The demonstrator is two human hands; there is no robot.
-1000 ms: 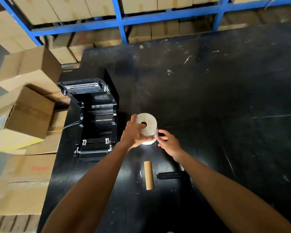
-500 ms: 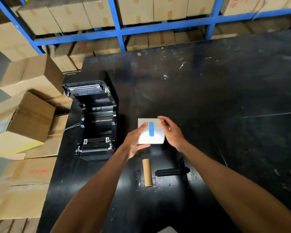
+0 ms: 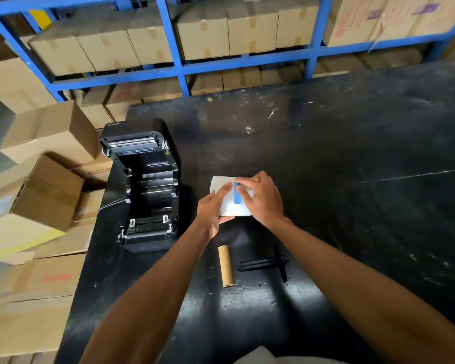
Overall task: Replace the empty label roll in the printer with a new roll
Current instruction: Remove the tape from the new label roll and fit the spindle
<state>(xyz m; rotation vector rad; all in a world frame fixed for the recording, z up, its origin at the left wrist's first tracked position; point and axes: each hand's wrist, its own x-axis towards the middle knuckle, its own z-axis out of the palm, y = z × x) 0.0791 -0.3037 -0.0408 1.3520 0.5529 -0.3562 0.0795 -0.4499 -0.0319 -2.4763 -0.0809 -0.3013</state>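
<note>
Head view: we hold the new roll (image 3: 227, 199) over the table (image 3: 352, 206), picking at its blue tab (image 3: 237, 197).
Left hand (image 3: 212, 212) cups the roll from the near-left side, fingers curled round it, likely to steady it while the seal comes off. Right hand (image 3: 262, 199) reaches over the top, fingertips (image 3: 241, 183) pinched at the far end of the tab; we can't tell if it has lifted. Roll sits just right of the printer (image 3: 145, 190), lid open, bay looks empty. Near us lie the core (image 3: 225, 266) and spindle (image 3: 264, 264), side by side, apart, probably staged for loading.
</note>
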